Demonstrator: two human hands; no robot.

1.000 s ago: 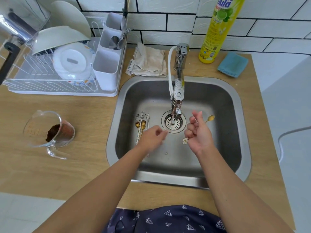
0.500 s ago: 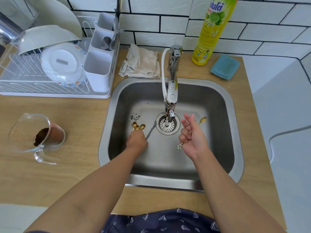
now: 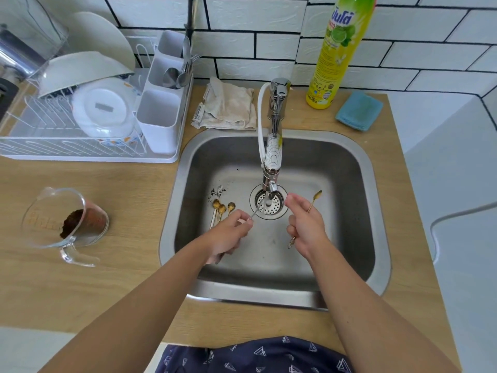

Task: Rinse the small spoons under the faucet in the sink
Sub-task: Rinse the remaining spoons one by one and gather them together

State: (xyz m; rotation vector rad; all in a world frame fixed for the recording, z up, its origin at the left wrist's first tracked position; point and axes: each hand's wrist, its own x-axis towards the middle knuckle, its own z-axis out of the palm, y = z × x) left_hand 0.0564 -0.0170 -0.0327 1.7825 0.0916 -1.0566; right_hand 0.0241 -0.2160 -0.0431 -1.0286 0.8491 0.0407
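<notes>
In the steel sink (image 3: 360, 200), my left hand (image 3: 228, 234) pinches the handle of a thin silver spoon (image 3: 256, 210), whose bowl end reaches under the faucet (image 3: 273, 154) spout above the drain (image 3: 267, 204). My right hand (image 3: 305, 226) is closed on a small gold spoon (image 3: 315, 199); its bowl sticks up to the right and its flower-shaped end hangs below my palm. Several more small spoons (image 3: 222, 208), gold and silver, lie in a bunch on the sink floor left of the drain, beside dark specks.
A glass measuring jug (image 3: 64, 223) with brown grounds stands on the wooden counter to the left. A white dish rack (image 3: 88, 109) with bowls and cutlery fills the back left. A folded cloth (image 3: 228, 107), a yellow detergent bottle (image 3: 338, 52) and a blue sponge (image 3: 359, 110) sit behind the sink.
My left hand reached to the bunch of spoons, took the silver one and carried it right, under the faucet. My right hand kept its gold spoon and barely moved.
</notes>
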